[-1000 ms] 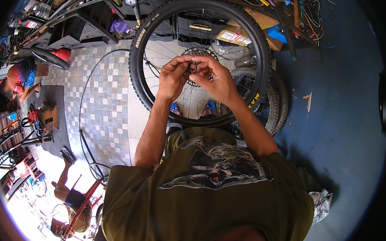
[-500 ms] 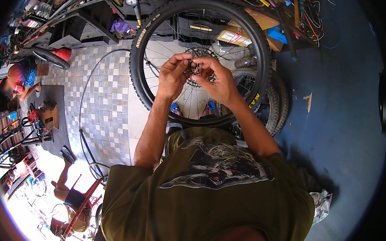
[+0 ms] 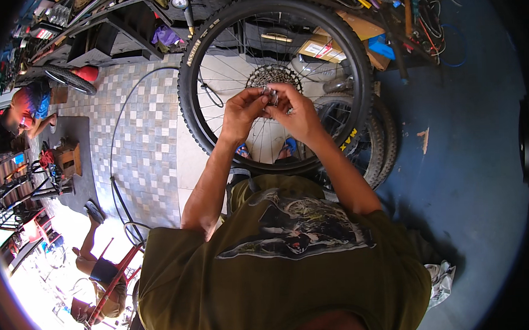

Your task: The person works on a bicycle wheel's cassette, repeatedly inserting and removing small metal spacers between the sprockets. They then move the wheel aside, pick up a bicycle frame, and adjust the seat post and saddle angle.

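Observation:
My left hand [image 3: 241, 113] and my right hand [image 3: 297, 111] meet in front of my chest, fingertips pinching a small shiny metal ring [image 3: 271, 97] between them. Fingers cover much of this part, and its exact kind is unclear. Just beyond it is the toothed cassette [image 3: 275, 73] at the hub of a bicycle wheel [image 3: 185, 89] with a black knobby tyre. The wheel is before me, and my hands overlap its spokes in the view.
Two more tyred wheels [image 3: 386, 139] lean at the right. A cluttered bench [image 3: 126, 38] and cardboard boxes [image 3: 324, 47] line the far side. A black hose [image 3: 111, 148] runs along the tiled floor. Other people are at the left, one crouching [image 3: 35, 110], one by a red frame [image 3: 107, 287].
Both hands have come slightly nearer to me with the metal ring, which has turned between the fingers. More of the cassette shows beyond them.

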Available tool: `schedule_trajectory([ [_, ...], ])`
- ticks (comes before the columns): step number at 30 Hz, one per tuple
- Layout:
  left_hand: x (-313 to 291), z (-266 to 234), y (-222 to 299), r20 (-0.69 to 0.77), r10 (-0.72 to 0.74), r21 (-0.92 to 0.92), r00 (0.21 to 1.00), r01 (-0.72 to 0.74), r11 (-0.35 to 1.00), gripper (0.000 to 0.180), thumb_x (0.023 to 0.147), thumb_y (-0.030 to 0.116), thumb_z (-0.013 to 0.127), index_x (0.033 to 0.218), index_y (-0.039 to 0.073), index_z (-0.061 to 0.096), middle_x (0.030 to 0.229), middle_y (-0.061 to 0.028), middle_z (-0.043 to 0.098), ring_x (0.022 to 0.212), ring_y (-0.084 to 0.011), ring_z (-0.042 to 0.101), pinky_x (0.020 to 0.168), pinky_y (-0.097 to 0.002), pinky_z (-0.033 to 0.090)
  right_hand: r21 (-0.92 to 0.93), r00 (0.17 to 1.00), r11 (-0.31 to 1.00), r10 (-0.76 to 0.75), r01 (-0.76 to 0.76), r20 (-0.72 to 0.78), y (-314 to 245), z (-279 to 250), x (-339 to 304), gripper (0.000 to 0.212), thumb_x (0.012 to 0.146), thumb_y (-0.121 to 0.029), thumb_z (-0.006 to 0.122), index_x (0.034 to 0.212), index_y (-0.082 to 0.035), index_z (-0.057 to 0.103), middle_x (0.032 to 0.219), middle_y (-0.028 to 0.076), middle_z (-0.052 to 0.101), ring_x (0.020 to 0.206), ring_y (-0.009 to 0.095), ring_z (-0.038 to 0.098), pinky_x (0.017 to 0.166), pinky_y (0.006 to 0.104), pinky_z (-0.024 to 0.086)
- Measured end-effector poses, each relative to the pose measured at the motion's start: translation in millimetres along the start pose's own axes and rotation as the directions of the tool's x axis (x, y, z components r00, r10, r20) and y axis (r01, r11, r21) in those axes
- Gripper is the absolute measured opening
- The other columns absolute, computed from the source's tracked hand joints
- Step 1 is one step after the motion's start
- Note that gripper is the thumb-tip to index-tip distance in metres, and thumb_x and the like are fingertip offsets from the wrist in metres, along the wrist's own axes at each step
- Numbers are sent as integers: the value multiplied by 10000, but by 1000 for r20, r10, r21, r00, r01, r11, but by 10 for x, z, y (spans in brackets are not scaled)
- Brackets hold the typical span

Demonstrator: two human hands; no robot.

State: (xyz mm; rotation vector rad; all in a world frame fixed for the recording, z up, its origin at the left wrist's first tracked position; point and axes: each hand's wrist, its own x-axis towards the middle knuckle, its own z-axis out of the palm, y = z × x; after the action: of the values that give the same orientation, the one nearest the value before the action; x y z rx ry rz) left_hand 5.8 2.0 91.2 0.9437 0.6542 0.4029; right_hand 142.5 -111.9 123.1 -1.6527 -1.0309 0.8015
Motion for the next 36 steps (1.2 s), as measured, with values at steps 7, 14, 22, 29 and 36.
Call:
schedule_trajectory([
  [7, 46, -203, -567, -22, -99, 464, 995, 98, 880, 319, 927, 43, 719, 1228, -51, 670, 961, -94, 735, 785, -120, 675, 675, -274, 578, -145, 995, 985, 98, -98, -2, 794, 66, -149, 217, 917, -32, 724, 1128, -9, 683, 893, 57, 689, 728, 100, 656, 644, 268, 536],
  [14, 439, -238, -1062, -236, -193, 26, 953, 204, 979, 292, 947, 59, 710, 1204, -67, 652, 961, -111, 707, 810, -175, 691, 720, -301, 611, 140, 918, 912, 395, -386, -45, 1277, 67, 190, 137, 988, -80, 650, 1058, 30, 691, 809, 60, 711, 662, 104, 678, 577, 252, 550],
  [22, 769, -221, -1107, -351, -282, -173, 893, 234, 957, 219, 949, 54, 705, 1139, -48, 667, 950, -107, 696, 797, -206, 698, 709, -338, 629, 69, 871, 870, 490, -487, -33, 1358, 42, 524, 152, 996, -94, 640, 1069, 26, 699, 837, 71, 723, 638, 127, 697, 552, 262, 560],
  [29, 815, -290, -1224, -325, -351, -268, 878, 271, 925, 220, 948, 35, 695, 1150, -35, 646, 971, -109, 694, 814, -219, 698, 735, -350, 625, 73, 870, 869, 492, -489, -20, 1386, 41, 546, 155, 996, -99, 643, 1084, 23, 681, 852, 72, 716, 650, 130, 699, 543, 268, 558],
  [36, 829, -300, -1240, -312, -364, -279, 877, 282, 918, 201, 946, 36, 695, 1124, -29, 631, 988, -110, 684, 832, -226, 693, 739, -355, 620, 85, 874, 872, 485, -481, -29, 1372, 47, 530, 152, 1002, -103, 637, 1079, 26, 663, 845, 82, 707, 645, 139, 700, 537, 275, 564],
])
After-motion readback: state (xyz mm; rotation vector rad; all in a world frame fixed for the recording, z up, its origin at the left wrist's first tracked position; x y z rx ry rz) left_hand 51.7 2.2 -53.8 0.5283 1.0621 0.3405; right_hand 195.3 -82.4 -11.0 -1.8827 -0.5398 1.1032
